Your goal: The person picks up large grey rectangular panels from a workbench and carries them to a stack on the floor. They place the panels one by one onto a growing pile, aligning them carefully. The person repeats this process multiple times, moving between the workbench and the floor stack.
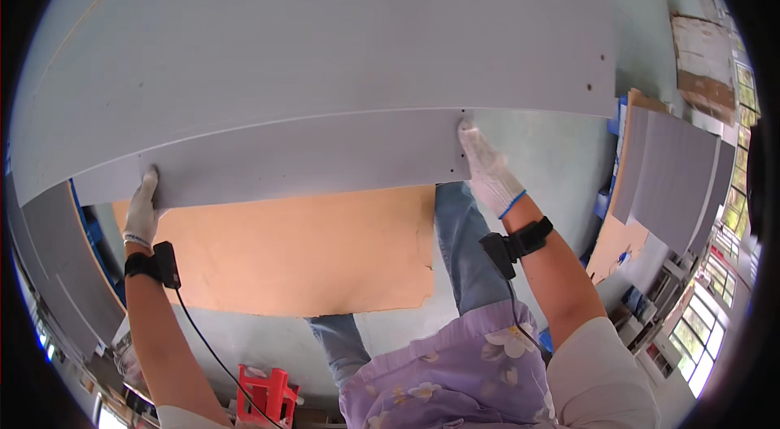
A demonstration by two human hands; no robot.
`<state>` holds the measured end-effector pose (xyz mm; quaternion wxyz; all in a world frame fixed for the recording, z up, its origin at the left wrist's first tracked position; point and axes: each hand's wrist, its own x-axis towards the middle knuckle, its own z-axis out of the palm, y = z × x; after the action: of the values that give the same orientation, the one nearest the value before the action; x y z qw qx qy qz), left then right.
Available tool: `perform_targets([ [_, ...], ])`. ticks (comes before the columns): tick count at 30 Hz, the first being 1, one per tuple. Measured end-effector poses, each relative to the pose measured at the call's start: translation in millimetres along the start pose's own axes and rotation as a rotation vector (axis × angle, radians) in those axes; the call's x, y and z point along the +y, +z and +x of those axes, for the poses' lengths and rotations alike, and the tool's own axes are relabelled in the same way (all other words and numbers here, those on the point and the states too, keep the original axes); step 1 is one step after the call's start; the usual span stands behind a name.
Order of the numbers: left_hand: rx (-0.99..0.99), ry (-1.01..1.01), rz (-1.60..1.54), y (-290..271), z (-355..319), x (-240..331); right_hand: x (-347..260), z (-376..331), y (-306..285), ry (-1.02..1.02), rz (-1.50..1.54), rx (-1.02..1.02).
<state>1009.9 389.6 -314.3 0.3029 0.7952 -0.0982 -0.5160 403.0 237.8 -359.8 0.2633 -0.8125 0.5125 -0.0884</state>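
A long narrow grey board [309, 154] with small dark holes near its right end lies across in front of me, along the near edge of a large grey panel [349, 31]. My left hand [142, 214], in a white knit glove, grips the narrow board toward its left part, thumb on top and the other fingers mostly hidden. At the right end my right hand [490, 169], gloved in white with a blue cuff edge, is closed on the same board; its fingers beneath are out of sight. Both wrists carry black straps with small devices and cables.
Below the board is a brown cardboard sheet [301, 254]. Stacked grey panels stand at the right [670, 173] and at the left [61, 258]. A red plastic stool [268, 394] is near my legs at the lower left. A worn carton [705, 67] sits at the far right.
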Motion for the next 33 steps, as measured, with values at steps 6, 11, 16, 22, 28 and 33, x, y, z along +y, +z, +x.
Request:
perform_targets([
  [6, 0.001, 0.018, -0.113, -10.3, 9.9, -7.3, -31.3, 23.5, -29.3, 0.745, 0.499, -0.442],
  [11, 0.071, 0.035, -0.196, -9.8, 12.2, -11.3, -34.7, 24.3, -27.0, 0.747, 0.561, -0.423],
  [16, 0.133, 0.021, -0.227, -14.1, 14.6, -14.5, -24.3, 17.1, -22.1, 0.656, 0.527, -0.437],
  [22, 0.093, 0.011, -0.274, -21.7, 19.3, -20.0, -26.1, 22.8, -18.7, 0.822, 0.632, -0.395],
  [28, 0.152, 0.042, -0.27, -1.6, 12.7, -17.5, -5.4, 0.5, -12.7, 0.368, 0.352, -0.249],
  [33, 0.246, 0.016, -0.367, 10.6, -2.3, -30.2, -4.2, -10.0, 8.2, 0.763, 1.079, -0.055],
])
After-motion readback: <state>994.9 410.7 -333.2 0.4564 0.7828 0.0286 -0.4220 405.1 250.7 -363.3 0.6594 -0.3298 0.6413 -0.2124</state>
